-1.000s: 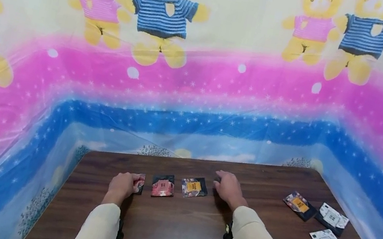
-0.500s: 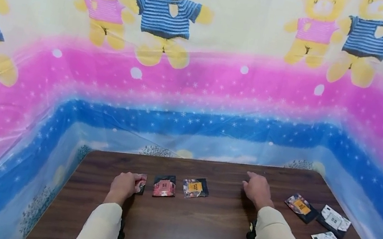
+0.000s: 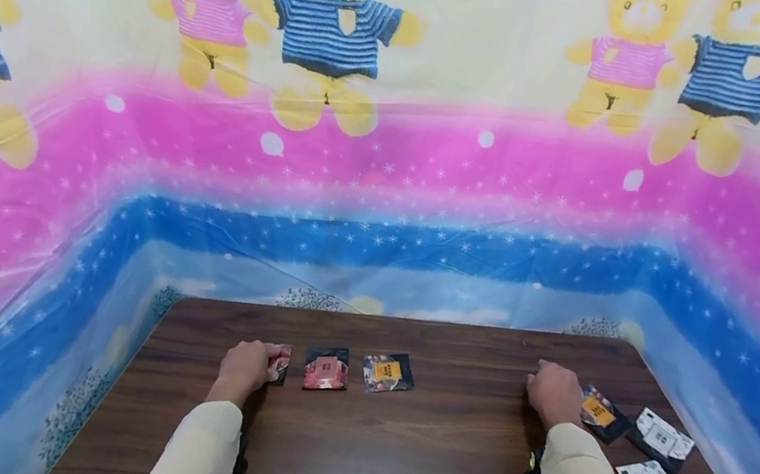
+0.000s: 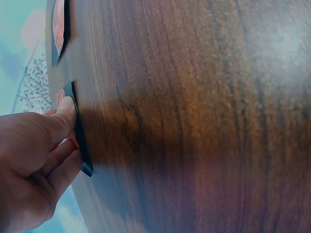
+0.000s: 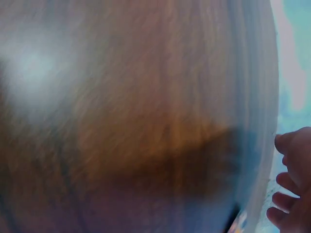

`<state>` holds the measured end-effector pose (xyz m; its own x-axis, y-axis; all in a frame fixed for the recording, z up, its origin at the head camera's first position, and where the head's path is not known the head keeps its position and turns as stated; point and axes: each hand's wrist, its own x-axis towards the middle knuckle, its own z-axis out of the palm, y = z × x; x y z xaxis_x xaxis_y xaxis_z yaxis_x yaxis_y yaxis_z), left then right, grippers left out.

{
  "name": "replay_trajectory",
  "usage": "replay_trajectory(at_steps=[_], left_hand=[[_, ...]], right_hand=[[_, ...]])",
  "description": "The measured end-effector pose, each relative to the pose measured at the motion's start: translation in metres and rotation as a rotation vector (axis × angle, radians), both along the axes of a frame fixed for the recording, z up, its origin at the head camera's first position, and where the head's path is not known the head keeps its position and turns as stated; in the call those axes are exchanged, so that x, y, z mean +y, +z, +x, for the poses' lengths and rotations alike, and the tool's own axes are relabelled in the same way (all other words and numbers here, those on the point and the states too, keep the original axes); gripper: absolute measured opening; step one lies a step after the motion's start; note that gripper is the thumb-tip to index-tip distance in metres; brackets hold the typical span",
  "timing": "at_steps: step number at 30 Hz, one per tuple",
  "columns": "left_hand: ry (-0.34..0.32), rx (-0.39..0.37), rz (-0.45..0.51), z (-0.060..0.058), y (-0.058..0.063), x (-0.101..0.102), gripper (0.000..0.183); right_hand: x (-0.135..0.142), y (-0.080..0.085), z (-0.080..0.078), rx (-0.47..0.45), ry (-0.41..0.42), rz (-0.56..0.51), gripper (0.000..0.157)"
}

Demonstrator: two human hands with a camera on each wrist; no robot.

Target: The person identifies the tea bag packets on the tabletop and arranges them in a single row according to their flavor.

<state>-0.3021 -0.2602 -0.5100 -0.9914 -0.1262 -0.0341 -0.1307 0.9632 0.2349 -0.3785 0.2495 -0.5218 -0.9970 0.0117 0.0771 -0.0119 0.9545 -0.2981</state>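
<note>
- The left packet (image 3: pixel 280 371), at the left end of the row on the worktop (image 3: pixel 349 467), looks thin and light: probably bendable, not fragile, and likely to slide easily on that smooth surface.
- Best held by opposite edges; lying so flat, it offers little to get under.
- The left grip (image 3: pixel 245 365) is nearly closed, thumb and bent fingers pinching this packet.
- The right grip (image 3: pixel 553 393) is loosely parted and holds nothing. It overlaps the near end of the right orange-label packet (image 3: pixel 601 413) in the head view; I cannot tell whether they touch.
- Against one second ago, the right hand has travelled from beside the middle orange-label packet (image 3: pixel 388 372) to the right-hand group; the left hand stays put, and no packet appears rearranged.
</note>
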Motion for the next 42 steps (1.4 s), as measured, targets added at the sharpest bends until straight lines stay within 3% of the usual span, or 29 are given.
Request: replay_trajectory(at_steps=[8, 13, 17, 24, 33, 38, 42], left_hand=[[0.005, -0.008, -0.019, 0.000, 0.000, 0.002, 0.048], [0.008, -0.018, -0.007, 0.001, 0.000, 0.002, 0.049], [-0.003, -0.008, -0.004, 0.003, 0.000, 0.003, 0.050], [-0.009, -0.010, -0.009, 0.001, -0.003, 0.001, 0.052], [-0.008, -0.024, -0.023, 0.001, -0.001, 0.001, 0.053], [-0.019, -0.012, -0.017, 0.001, 0.001, 0.002, 0.050], [-0.025, -0.005, -0.020, 0.002, 0.001, 0.003, 0.049]], right_hand=[[0.021, -0.007, 0.008, 0.051, -0.055, 0.043, 0.040], [0.033, -0.008, 0.011, -0.041, -0.129, 0.033, 0.035], [0.039, -0.012, 0.012, -0.105, -0.194, 0.020, 0.039], [0.044, -0.021, 0.015, -0.022, -0.169, 0.073, 0.038], [0.054, -0.026, 0.017, 0.039, -0.161, 0.061, 0.030], [0.055, -0.022, 0.019, -0.001, -0.227, -0.007, 0.037], [0.054, -0.018, 0.020, -0.074, -0.290, -0.002, 0.046]])
